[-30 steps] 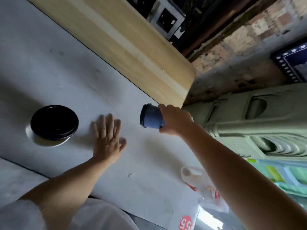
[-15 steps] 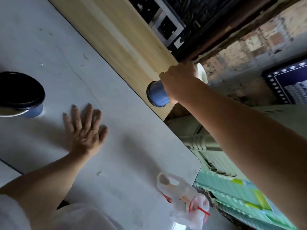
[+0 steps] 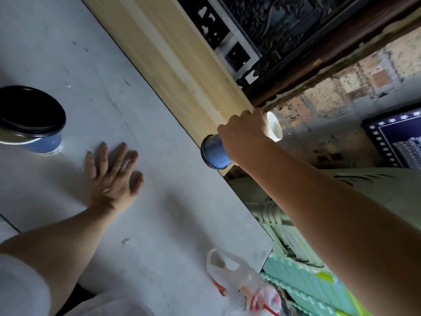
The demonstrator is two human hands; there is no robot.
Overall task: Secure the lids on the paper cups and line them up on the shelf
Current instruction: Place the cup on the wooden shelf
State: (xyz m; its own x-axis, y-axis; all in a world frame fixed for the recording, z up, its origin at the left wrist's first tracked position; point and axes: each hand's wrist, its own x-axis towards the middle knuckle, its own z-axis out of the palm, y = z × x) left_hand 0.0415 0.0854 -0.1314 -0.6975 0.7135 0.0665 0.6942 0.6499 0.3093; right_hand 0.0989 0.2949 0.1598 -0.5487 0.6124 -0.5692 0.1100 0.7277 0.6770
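— Right hand (image 3: 243,133)?
— Curled round a smooth blue paper cup (image 3: 215,153), at the end of the pale, grained wooden shelf (image 3: 173,60).
— Left hand (image 3: 114,176)?
— Flat, fingers spread on the matte grey desk (image 3: 68,53), near a round black-lidded cup (image 3: 32,115).

Lidded cup (image 3: 32,115) partly beyond the left edge, plastic bag (image 3: 237,283) (contents blurred) beyond the bottom.
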